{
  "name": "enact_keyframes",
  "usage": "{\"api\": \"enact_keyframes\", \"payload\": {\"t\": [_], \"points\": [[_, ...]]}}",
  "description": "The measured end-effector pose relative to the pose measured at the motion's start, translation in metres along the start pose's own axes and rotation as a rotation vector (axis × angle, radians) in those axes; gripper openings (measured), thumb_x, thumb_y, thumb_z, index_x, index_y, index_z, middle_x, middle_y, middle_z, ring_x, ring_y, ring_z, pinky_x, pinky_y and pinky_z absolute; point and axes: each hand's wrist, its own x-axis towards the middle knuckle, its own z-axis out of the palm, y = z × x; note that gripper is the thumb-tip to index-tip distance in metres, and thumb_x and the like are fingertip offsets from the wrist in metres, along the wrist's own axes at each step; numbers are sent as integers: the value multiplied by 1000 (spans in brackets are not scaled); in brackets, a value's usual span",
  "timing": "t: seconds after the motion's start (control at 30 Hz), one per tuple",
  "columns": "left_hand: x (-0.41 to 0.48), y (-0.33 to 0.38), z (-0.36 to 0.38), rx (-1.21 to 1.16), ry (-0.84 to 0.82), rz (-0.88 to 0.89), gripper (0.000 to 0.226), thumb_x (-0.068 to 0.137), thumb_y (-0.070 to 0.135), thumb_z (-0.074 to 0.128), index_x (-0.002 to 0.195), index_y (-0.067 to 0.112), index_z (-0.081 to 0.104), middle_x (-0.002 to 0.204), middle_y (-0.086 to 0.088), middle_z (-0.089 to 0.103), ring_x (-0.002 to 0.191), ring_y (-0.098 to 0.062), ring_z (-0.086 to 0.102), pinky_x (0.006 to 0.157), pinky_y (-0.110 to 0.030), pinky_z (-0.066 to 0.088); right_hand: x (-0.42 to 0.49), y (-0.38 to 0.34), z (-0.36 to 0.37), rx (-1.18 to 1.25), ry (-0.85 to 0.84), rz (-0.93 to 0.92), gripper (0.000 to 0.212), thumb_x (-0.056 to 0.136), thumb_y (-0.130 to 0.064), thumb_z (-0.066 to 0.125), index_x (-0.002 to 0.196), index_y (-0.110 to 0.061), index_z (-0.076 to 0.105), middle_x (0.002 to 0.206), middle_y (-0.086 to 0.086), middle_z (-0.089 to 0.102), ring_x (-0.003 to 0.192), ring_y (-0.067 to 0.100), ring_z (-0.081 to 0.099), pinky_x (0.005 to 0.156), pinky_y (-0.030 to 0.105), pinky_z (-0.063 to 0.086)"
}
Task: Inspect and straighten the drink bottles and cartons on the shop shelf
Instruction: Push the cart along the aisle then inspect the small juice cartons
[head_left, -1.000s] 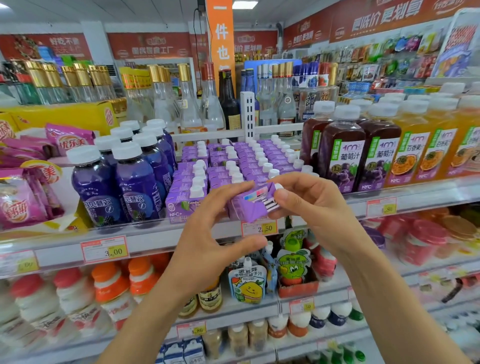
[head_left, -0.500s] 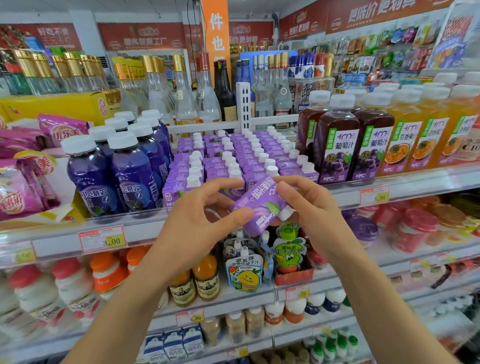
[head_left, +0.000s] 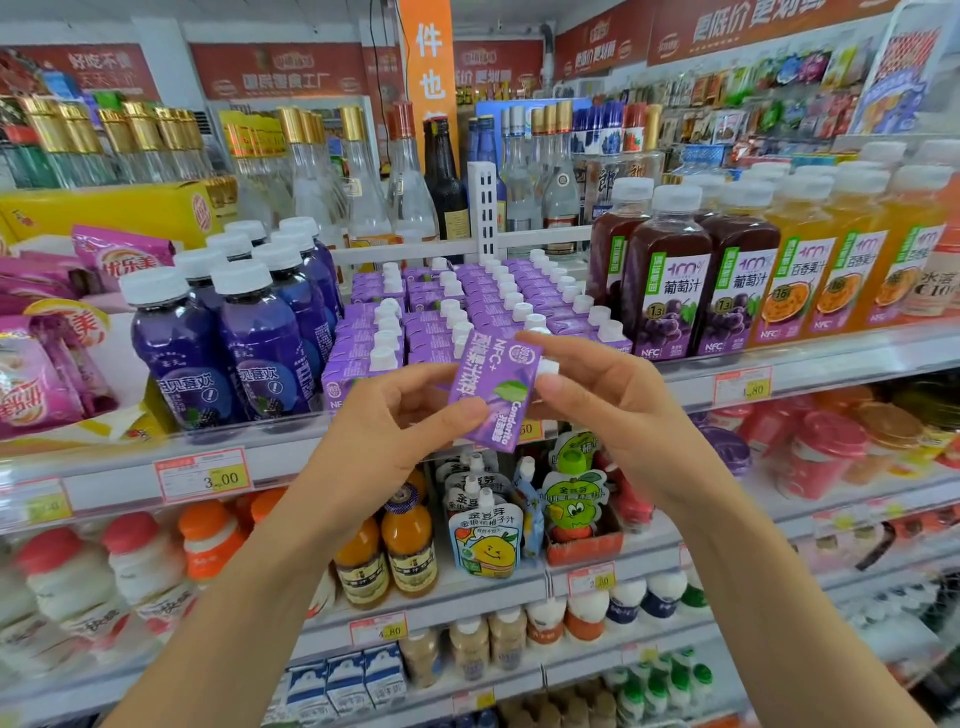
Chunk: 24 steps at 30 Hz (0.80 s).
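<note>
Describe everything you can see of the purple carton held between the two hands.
The purple carton is a small flat-sided box, seemingly coated card, with white lettering, a green leaf mark and a white cap at its upper right end. It is tilted, printed face towards the camera, held in the air before the rows of matching cartons. The left hand pinches its lower left side; the right hand grips the cap end.
</note>
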Motion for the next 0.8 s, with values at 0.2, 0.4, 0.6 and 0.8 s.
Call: {"api": "enact_keyframes", "payload": {"t": [0.2,0.4,0.6,0.8], "points": [[4,-9,-5,495,182,399,43,74,51,78,114,45,63,103,19,69,99,1,62,88,-21,50,5,-1,0,56,35,289,54,86,-52,53,109,-5,67,93,12,75,72,24,70,65,28,60],[7,-9,-9,619,96,431,55,75,59,74,126,44,57,122,21,58,117,6,49,97,-10,36,8,5,-2,217,31,163,48,75,-36,69,107,0,68,102,11,74,88,20,72,76,29,60],[18,0,-9,-97,20,-53,52,82,54,66,104,7,69,84,-5,75,74,-17,69,74,-26,58,13,-9,-7,18,-11,-13,32,72,-12,74,103,-15,69,102,4,75,93,17,70,79,28,58],[19,2,-12,-51,157,51,44,73,35,71,114,20,66,94,3,77,82,-13,73,77,-22,58,35,-19,-6,-139,-15,14,27,88,-24,66,113,-13,69,102,3,76,94,16,72,84,27,57]]}}
